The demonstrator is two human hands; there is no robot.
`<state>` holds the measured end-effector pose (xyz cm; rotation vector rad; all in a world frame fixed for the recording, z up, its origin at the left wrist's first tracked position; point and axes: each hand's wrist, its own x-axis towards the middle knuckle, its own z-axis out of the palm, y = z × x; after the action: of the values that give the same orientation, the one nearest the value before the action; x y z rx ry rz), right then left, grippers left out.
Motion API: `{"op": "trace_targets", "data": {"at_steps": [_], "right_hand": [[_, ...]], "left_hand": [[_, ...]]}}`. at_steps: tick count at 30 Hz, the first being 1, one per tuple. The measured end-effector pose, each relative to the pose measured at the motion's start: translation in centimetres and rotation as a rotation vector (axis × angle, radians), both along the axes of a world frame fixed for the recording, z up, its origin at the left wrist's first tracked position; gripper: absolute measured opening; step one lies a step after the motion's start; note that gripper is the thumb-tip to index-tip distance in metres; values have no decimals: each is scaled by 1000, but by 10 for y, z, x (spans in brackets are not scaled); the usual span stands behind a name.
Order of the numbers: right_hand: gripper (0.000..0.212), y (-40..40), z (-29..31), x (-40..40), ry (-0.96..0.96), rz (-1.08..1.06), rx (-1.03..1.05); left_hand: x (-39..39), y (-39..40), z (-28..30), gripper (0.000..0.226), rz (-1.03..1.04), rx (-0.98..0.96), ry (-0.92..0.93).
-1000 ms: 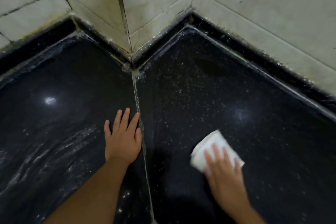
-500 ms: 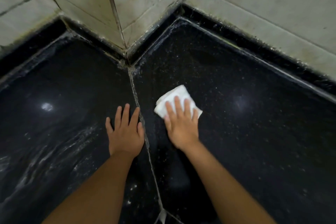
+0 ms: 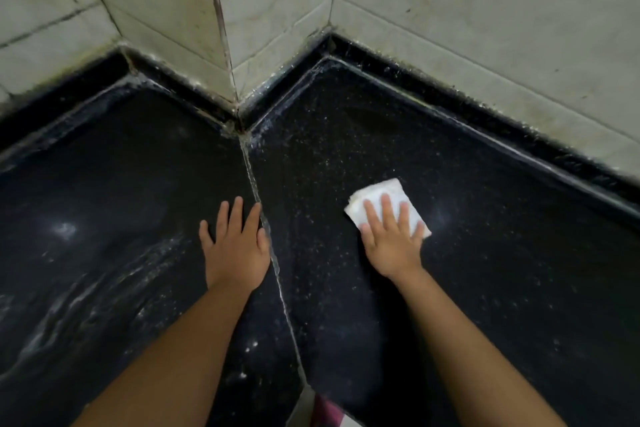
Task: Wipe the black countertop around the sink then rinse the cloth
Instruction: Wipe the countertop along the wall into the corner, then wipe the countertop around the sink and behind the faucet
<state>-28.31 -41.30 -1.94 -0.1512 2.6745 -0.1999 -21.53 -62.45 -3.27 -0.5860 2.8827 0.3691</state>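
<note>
A folded white cloth (image 3: 377,196) lies flat on the right slab of the black countertop (image 3: 502,270). My right hand (image 3: 391,239) presses on the cloth with straight, spread fingers. My left hand (image 3: 235,246) rests flat on the left slab, its fingers beside the pale seam (image 3: 273,253) that joins the two slabs. White specks dot the right slab. Pale wet streaks cross the left slab (image 3: 86,295). No sink is in view.
Stained pale wall tiles (image 3: 485,28) rise behind the counter, with a tiled corner column (image 3: 221,28) jutting out at the middle. A raised black rim (image 3: 485,121) runs along the foot of the wall. The counter's front edge shows at the bottom (image 3: 304,406).
My right hand has slid the cloth from beside the seam out to the right, after an earlier sweep left and away from me. My left hand stays planted.
</note>
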Motion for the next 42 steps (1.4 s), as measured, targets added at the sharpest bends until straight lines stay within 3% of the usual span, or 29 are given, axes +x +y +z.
{"op": "trace_targets", "data": {"at_steps": [4, 6, 8, 14, 17, 20, 22, 25, 28, 31, 33, 36, 39, 42], "right_hand": [[50, -69, -6, 28, -10, 255, -80], [61, -74, -11, 76, 110, 400, -65], [65, -59, -14, 117, 161, 400, -76], [46, 53, -19, 202, 211, 405, -87], [47, 90, -9, 201, 131, 249, -83], [69, 80, -4, 171, 93, 182, -11], [55, 50, 4, 145, 21, 166, -2], [48, -13, 7, 120, 25, 304, -50], [49, -77, 1, 140, 34, 583, -50], [56, -106, -7, 190, 133, 864, -79], [53, -101, -13, 215, 149, 934, -139], [43, -72, -16, 233, 126, 1087, -156], [46, -37, -20, 214, 142, 1117, -122], [58, -23, -8, 176, 144, 974, -61]], "left_hand": [[3, 1, 3, 48, 14, 58, 43], [5, 0, 4, 48, 34, 96, 57], [4, -2, 6, 46, 54, 139, 65], [14, -8, 29, 39, 53, 231, 23], [59, -12, 44, 37, 77, 149, 115], [129, -12, 46, 39, 151, 100, 86], [179, -8, 43, 41, 278, 55, 37], [248, 0, 39, 44, 598, 19, -13], [300, 8, 33, 47, 770, -24, -8], [325, 20, 29, 54, 804, -38, 37], [327, 24, 25, 64, 761, -51, 77], [317, 24, 17, 49, 788, -8, 99], [311, 20, 5, 46, 795, -7, 142], [313, 19, -1, 49, 796, 5, 158]]}}
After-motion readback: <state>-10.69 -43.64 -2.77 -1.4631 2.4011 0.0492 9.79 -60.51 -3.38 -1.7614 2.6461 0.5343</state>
